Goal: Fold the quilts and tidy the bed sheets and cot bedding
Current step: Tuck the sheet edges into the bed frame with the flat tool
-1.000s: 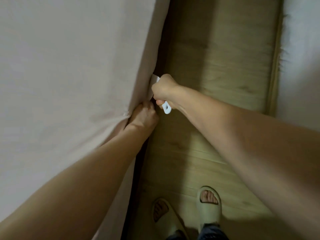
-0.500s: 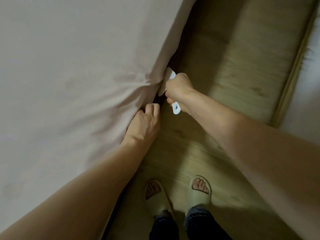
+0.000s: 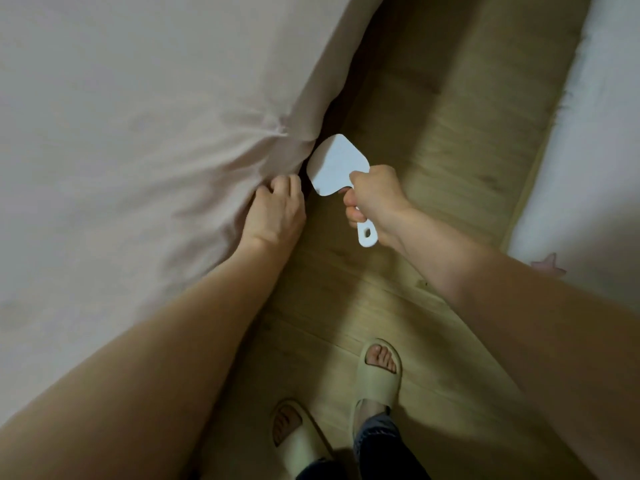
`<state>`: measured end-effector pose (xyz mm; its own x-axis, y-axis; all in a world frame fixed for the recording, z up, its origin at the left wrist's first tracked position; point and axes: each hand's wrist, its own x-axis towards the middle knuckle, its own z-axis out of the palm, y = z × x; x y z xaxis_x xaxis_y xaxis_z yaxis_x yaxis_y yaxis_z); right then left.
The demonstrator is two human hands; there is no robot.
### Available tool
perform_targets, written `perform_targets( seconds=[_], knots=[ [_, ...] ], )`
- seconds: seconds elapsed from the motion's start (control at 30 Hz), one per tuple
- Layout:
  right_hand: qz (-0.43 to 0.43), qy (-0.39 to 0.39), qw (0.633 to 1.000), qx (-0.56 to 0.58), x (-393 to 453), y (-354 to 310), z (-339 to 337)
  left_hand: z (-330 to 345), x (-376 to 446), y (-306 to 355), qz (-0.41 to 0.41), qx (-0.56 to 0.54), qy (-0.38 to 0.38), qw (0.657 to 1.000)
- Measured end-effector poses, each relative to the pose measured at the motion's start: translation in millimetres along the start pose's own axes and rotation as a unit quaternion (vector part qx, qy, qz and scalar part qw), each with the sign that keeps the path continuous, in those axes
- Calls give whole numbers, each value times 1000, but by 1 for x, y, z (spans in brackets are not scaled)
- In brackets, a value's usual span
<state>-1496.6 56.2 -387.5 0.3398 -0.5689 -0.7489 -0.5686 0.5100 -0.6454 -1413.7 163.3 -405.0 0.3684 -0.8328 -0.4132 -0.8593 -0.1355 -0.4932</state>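
A pale pink bed sheet (image 3: 138,150) covers the mattress on the left, and it puckers into creases at the bed's edge. My left hand (image 3: 275,209) grips that bunched edge, fingers curled into the fabric. My right hand (image 3: 375,195) holds the handle of a white flat paddle-shaped tucking tool (image 3: 337,166). The tool's blade is fully in sight just right of the sheet edge, beside the dark gap under the mattress.
A narrow strip of wooden floor (image 3: 450,168) runs between the bed and a white wall (image 3: 588,150) with a wooden skirting board. My feet in beige slippers (image 3: 379,372) stand on the floor at the bottom.
My right hand has pulled the white tool back out of the gap, so its whole blade now shows. My left hand stays on the bunched sheet edge.
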Motion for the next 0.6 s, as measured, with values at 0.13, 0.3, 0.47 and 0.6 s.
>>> perform_targets(
  seconds=[0.13, 0.3, 0.47, 0.6],
  knots=[
    [6, -10, 1000, 11, -9, 6, 6, 1, -1, -9, 13, 29, 11, 999],
    [4, -10, 999, 39, -15, 10, 12, -12, 11, -5, 23, 21, -15, 999],
    [5, -12, 999, 39, -20, 18, 6, -9, -3, 3, 31, 58, -5, 998],
    [-8, -11, 1000, 18, -27, 15, -3, 7, -9, 23, 24, -45, -20, 999]
  ],
)
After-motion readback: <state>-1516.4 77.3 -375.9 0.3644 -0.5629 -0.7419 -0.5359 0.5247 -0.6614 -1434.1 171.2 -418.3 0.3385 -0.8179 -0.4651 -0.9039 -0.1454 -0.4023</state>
